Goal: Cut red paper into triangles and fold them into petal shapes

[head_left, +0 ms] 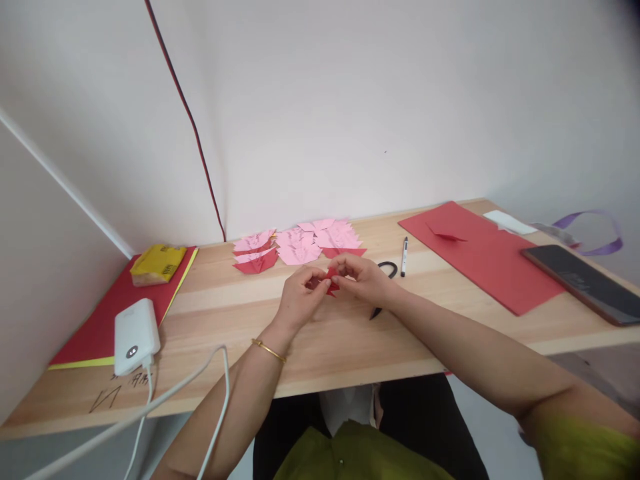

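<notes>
Between the fingertips of my left hand (303,293) and my right hand (363,277) is a small folded piece of red paper (332,285). Both hands pinch it just above the table, and the fingers cover much of it. Under my right wrist lies a pair of scissors (388,269) with a black handle, partly hidden by the hand. Behind my hands, pink folded paper pieces (299,247) sit in rows, with a few red folded pieces (256,263) among them.
At right are a pen (404,257), a red paper stack (480,267) bearing a folded red piece (445,234), and a phone (587,283). At left, a white power bank (136,333) and a yellow packet (159,264) rest by red sheets (95,333). A white cable (175,378) crosses my left forearm.
</notes>
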Tool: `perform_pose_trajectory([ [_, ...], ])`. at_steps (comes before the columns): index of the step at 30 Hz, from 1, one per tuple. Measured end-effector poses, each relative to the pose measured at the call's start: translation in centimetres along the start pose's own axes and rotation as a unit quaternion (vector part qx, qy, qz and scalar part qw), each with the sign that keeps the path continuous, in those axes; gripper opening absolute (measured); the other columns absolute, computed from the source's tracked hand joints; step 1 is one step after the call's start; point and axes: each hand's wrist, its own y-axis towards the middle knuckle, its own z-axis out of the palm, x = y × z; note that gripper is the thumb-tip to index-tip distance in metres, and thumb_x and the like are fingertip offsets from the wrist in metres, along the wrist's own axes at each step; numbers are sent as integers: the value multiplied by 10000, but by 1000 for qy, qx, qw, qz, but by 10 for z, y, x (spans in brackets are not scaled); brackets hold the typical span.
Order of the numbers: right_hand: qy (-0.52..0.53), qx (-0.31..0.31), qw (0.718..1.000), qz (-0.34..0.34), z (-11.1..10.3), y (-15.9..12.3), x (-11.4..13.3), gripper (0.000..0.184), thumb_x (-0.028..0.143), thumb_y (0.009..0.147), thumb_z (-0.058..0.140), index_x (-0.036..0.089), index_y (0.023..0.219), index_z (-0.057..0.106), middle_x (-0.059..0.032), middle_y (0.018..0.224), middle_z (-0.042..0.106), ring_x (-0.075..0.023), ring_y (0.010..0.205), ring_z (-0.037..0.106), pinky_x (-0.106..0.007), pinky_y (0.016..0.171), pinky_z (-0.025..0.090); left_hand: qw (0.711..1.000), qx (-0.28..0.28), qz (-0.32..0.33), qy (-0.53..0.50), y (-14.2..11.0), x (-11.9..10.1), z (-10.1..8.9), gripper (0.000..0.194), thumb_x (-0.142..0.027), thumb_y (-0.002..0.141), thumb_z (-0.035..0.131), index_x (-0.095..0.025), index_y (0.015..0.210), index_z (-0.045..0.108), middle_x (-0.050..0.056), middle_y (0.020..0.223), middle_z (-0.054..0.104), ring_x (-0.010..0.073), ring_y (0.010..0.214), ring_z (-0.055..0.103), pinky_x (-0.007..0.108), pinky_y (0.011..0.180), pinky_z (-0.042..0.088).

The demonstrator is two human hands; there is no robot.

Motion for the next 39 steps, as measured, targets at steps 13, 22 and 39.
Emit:
perform_pose_trajectory([
  [13, -32, 18, 997, 63, 5, -1, 4, 86, 235, 750, 573, 159, 712, 580, 2, 677, 585, -97, 593, 491, -214, 543, 379, 999, 13, -35, 2, 0, -6, 1, 62, -146, 706, 554, -165, 660, 591, 3, 687, 594, 116, 673, 536, 223, 629, 429],
  [22, 4, 74, 997, 17, -6, 1, 5, 147, 215, 826, 492, 164, 820, 629, -35, 827, 648, -143, 769, 579, -288, 736, 454, 986, 67, -90, -126, 4, 4, -8, 150, -281, 733, 606, -133, 743, 628, 21, 716, 645, 134, 672, 574, 259, 657, 451],
  [39, 169, 49, 983, 54, 3, 0, -9, 172, 323, 809, 608, 180, 851, 522, -8, 773, 583, -120, 712, 572, -268, 666, 469, 962, 82, -146, -214, 2, 7, -1, 143, -262, 712, 651, -129, 763, 637, 36, 702, 675, 139, 669, 615, 285, 699, 486],
])
